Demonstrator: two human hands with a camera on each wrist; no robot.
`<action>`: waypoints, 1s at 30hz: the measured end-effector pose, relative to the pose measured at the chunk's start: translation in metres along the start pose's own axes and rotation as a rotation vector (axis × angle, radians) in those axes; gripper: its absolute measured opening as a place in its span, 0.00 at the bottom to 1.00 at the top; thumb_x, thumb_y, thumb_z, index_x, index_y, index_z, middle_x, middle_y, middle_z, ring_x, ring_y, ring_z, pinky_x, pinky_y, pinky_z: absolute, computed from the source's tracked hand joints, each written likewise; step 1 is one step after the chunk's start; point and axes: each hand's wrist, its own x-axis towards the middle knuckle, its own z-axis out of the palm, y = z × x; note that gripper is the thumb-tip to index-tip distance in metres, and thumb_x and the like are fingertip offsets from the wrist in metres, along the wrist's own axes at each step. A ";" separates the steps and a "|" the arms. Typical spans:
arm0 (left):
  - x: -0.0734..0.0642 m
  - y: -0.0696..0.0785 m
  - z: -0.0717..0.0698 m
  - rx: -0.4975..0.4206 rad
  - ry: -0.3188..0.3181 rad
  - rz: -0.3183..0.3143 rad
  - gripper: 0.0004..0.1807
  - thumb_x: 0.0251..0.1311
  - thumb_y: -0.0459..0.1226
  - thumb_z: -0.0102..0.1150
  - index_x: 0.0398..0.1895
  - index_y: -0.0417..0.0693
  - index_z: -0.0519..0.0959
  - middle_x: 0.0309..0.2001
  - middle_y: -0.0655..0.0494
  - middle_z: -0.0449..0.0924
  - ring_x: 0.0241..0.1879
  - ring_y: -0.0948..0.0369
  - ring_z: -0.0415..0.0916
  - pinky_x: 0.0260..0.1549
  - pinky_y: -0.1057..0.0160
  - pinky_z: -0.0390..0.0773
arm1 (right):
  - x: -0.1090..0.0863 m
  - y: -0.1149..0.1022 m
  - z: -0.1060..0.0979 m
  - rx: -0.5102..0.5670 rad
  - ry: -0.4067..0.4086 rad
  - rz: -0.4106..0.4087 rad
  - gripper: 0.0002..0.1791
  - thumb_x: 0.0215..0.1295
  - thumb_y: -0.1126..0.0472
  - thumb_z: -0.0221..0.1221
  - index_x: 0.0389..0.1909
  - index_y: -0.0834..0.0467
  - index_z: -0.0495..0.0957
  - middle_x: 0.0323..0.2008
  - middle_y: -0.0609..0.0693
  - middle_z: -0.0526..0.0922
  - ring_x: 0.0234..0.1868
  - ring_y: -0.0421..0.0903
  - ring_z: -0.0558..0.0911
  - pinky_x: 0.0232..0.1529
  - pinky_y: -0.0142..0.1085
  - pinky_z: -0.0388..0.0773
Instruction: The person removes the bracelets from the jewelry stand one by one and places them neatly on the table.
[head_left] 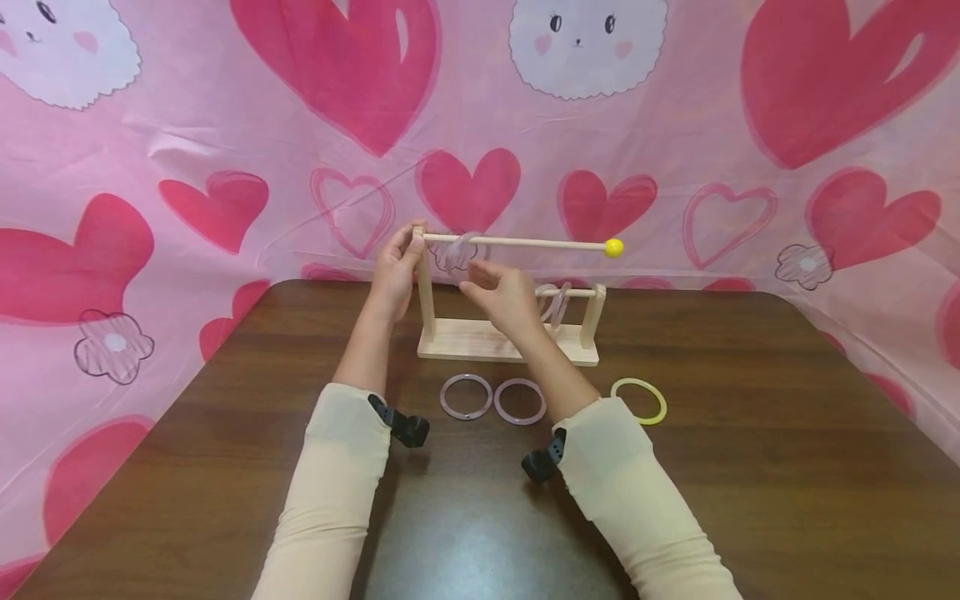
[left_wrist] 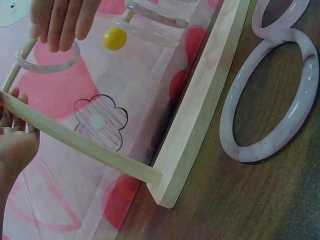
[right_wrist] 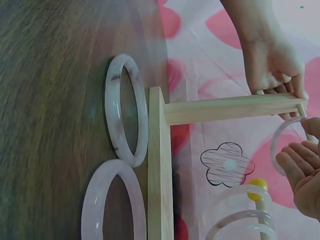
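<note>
A wooden bangle stand (head_left: 468, 337) has a tall post at its left and a shorter one at its right, each bearing a rod. My left hand (head_left: 396, 275) grips the top of the tall post (right_wrist: 225, 111), thumb in front and fingers behind. From the upper rod (head_left: 540, 243) hangs a pale translucent bangle (left_wrist: 47, 68), close to that post. Just below and right of it is my right hand (head_left: 510, 300), fingers extended and thumb apart, holding nothing. Pale bangles (head_left: 555, 307) hang on the lower rod, partly behind the right hand.
Two pale lilac bangles (head_left: 467, 397) lie side by side on the brown table (head_left: 465, 517) before the stand. A yellow bangle (head_left: 660, 408) lies by the right sleeve. Yellow balls cap the upper rod (head_left: 613, 248) and lower rod (left_wrist: 115, 38). Behind hangs a pink heart-patterned cloth (head_left: 480, 125).
</note>
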 end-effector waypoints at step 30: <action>0.001 -0.001 0.000 0.007 0.008 0.003 0.17 0.67 0.31 0.44 0.57 0.33 0.66 0.43 0.56 0.73 0.45 0.63 0.67 0.52 0.65 0.64 | 0.004 0.005 0.021 -0.139 0.188 -0.202 0.16 0.53 0.61 0.67 0.44 0.60 0.82 0.37 0.51 0.84 0.37 0.44 0.83 0.38 0.29 0.76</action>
